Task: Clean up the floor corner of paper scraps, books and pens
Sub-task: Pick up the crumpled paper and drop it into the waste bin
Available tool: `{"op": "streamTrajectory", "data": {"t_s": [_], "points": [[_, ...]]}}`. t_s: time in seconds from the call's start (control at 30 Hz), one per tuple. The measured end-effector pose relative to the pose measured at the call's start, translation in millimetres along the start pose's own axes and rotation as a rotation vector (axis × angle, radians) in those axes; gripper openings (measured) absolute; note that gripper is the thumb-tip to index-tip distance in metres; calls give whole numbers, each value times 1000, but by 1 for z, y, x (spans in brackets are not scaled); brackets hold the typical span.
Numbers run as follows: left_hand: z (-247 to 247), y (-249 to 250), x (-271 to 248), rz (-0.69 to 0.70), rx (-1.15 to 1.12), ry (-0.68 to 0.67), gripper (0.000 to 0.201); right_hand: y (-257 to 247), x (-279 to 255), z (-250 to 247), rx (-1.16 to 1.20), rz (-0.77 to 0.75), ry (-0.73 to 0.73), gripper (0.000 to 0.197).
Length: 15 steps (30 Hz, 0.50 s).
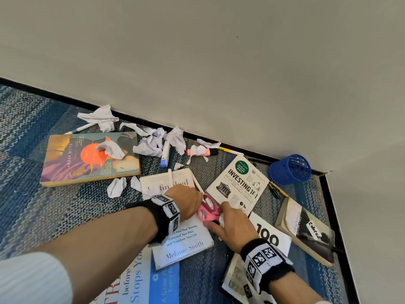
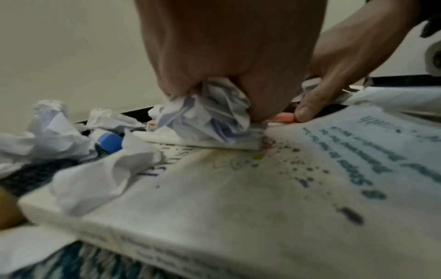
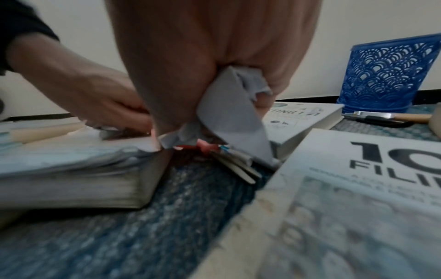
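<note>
A blue perforated plastic pen cup (image 1: pixel 290 170) lies tipped on the blue patterned carpet floor (image 1: pixel 43 211) in the corner, near the white "Investing 101" paperback (image 1: pixel 237 186). Crumpled white paper scraps (image 1: pixel 151 142) litter the skirting edge beside a colourful paperback with an orange circle (image 1: pixel 91 159) and a white marker with a blue cap (image 1: pixel 164 155). On the white Melanie Smith paperback (image 1: pixel 186 242) both hands meet over pink-handled scissors (image 1: pixel 208 212). The left hand (image 1: pixel 186 201) clenches a crumpled paper wad (image 2: pixel 210 111); the right hand (image 1: pixel 233 224) grips a folded grey-white paper scrap (image 3: pixel 233 115), its thumb touching the scissors' handle.
</note>
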State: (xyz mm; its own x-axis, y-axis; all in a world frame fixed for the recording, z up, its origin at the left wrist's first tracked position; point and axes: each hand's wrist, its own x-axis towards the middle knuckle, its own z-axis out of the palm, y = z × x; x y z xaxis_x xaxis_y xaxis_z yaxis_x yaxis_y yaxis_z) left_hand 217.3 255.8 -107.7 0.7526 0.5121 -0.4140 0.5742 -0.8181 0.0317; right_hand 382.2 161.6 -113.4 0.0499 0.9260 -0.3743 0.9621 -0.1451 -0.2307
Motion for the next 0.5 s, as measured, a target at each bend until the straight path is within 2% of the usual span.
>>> {"op": "streamTrajectory", "data": {"t_s": [0.17,0.33,0.4,0.5], "points": [[3,-1,-5,-18,-39,52,33,-2,-3,-4,-61,-64,10,24],[-5,-1,-7,-48,-61,82,24,4,-11,-1,-190,-9,-17,35],[-8,-1,-5,-93,-118,98,25,6,-14,3,-195,-41,-31,27],[-3,-3,1,-139,-178,123,24,10,-20,-4,-56,-84,18,18]]}}
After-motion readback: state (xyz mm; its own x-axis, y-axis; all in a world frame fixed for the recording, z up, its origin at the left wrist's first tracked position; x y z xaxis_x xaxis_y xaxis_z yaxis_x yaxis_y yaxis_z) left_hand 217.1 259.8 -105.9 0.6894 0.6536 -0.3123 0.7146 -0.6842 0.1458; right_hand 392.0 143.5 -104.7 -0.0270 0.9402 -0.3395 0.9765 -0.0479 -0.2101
